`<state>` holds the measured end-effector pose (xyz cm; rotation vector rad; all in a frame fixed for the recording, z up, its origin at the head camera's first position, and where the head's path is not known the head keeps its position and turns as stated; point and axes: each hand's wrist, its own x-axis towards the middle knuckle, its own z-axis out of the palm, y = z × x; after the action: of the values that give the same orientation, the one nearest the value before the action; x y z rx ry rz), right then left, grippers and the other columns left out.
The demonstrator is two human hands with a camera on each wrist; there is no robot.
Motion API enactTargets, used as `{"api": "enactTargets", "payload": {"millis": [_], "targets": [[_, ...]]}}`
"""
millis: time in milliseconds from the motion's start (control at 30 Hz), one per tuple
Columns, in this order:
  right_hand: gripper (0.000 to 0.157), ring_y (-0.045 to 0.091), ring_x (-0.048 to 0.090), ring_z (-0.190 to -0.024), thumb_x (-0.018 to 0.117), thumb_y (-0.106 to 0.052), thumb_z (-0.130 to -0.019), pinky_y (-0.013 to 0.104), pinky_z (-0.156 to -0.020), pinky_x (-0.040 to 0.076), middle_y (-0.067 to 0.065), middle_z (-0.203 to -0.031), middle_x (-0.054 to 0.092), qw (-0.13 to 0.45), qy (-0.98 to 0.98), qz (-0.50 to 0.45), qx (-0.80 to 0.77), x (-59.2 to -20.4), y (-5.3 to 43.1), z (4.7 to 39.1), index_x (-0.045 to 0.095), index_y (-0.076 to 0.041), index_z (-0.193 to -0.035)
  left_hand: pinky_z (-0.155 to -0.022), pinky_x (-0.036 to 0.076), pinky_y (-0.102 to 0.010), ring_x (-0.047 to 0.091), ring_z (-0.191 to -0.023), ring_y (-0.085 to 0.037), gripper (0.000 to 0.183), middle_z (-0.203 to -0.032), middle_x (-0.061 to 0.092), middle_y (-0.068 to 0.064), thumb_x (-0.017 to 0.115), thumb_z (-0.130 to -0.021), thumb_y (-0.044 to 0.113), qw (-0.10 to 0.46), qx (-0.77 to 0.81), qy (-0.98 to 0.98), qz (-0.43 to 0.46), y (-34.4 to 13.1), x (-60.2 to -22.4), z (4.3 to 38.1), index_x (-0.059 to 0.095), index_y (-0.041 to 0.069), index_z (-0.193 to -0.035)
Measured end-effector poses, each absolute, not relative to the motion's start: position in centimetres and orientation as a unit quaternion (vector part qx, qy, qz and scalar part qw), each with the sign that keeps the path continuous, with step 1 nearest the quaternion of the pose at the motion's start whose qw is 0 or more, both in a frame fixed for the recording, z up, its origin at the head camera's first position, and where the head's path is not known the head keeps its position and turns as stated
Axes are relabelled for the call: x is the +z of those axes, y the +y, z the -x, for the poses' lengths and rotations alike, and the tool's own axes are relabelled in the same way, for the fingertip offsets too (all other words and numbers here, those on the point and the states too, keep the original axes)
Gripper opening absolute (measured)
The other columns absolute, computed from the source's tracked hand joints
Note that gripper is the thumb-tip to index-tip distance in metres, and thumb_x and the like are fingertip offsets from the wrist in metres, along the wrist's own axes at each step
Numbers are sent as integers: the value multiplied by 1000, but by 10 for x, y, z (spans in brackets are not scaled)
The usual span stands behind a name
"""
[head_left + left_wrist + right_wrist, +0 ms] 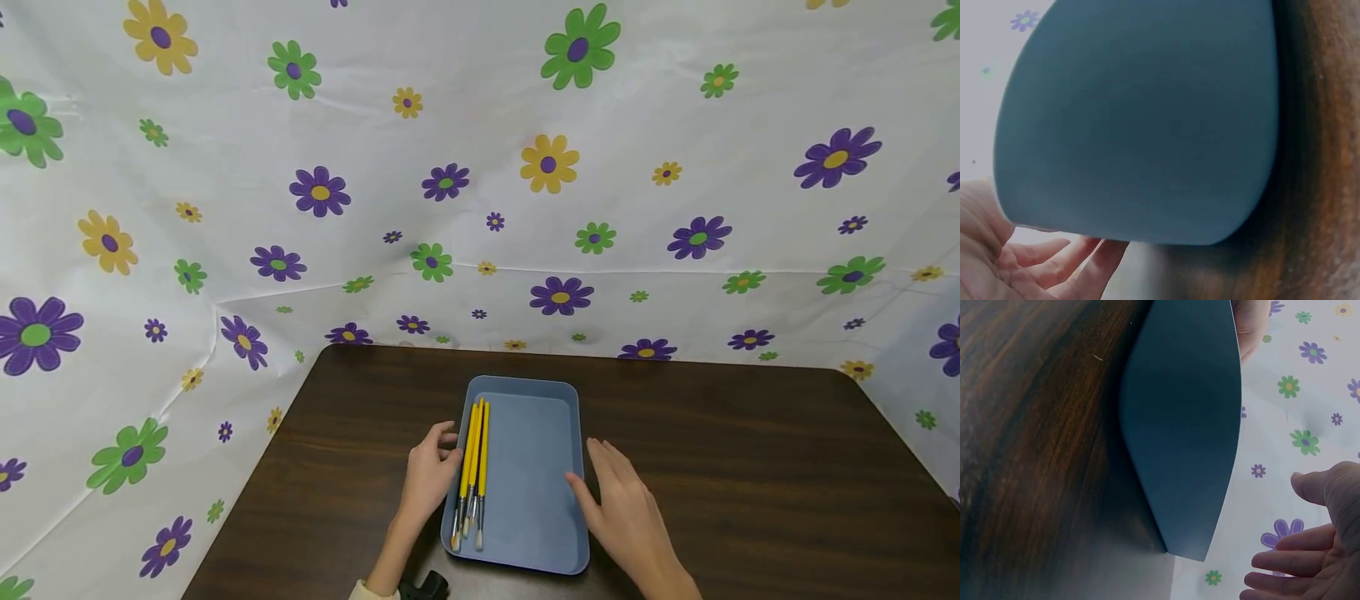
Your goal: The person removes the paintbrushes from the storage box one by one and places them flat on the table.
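Note:
On the table lies a blue-grey rectangular tray (532, 467), its long sides running away from me. Several paintbrushes (472, 475) with yellow handles lie inside along its left wall, bristles toward me. My left hand (431, 475) is at the tray's left side, thumb by the rim and fingers loosely bent; the left wrist view shows its fingers (1088, 269) partly hidden by the tray wall. My right hand (626, 512) is beside the right wall with fingers extended and thumb near the rim. In the right wrist view a gap separates those fingers from the tray.
The dark wooden table (712, 442) extends to both sides of the tray. Behind it hangs a white flowered sheet (480, 150), which also covers the left and right sides. A small black object (426, 585) is near my left wrist at the bottom edge.

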<state>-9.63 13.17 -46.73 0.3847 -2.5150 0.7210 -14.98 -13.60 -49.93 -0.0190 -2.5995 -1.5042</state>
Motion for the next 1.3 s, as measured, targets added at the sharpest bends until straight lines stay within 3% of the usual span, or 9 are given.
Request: {"api": "enactTargets", "payload": {"millis": [133, 433, 800, 1300], "targets": [[55, 49, 63, -116, 85, -16, -86, 61, -85, 57, 31, -123, 67, 236, -925, -141, 263, -468, 129, 97, 64, 15, -126, -75, 60, -43, 70, -89, -30, 38, -115, 70, -22, 65, -94, 0, 46, -518, -854, 6, -139, -498, 151, 62, -6, -132], [53, 48, 66, -112, 86, -15, -85, 59, -83, 58, 30, -119, 69, 250, -919, -165, 257, -469, 121, 100, 65, 16, -122, -75, 56, -38, 65, -89, -24, 35, -116, 70, -19, 64, -94, 6, 4, -548, -836, -16, -143, -498, 157, 67, -3, -128], [51, 43, 69, -106, 85, -14, -86, 53, -81, 60, 29, -116, 70, 255, -912, -180, 268, -465, 94, 109, 65, 15, -123, -65, 52, -31, 62, -83, -19, 34, -109, 70, -16, 66, -92, 6, -1, -555, -831, -20, -144, -496, 157, 69, -4, -125], [47, 41, 71, -101, 85, -9, -84, 52, -84, 59, 27, -113, 72, 240, -904, -185, 300, -469, 64, 120, 67, 13, -121, -64, 56, -35, 64, -86, -21, 33, -109, 70, -15, 66, -93, 8, -16, -573, -819, -28, -147, -499, 156, 69, -3, -125]]}}
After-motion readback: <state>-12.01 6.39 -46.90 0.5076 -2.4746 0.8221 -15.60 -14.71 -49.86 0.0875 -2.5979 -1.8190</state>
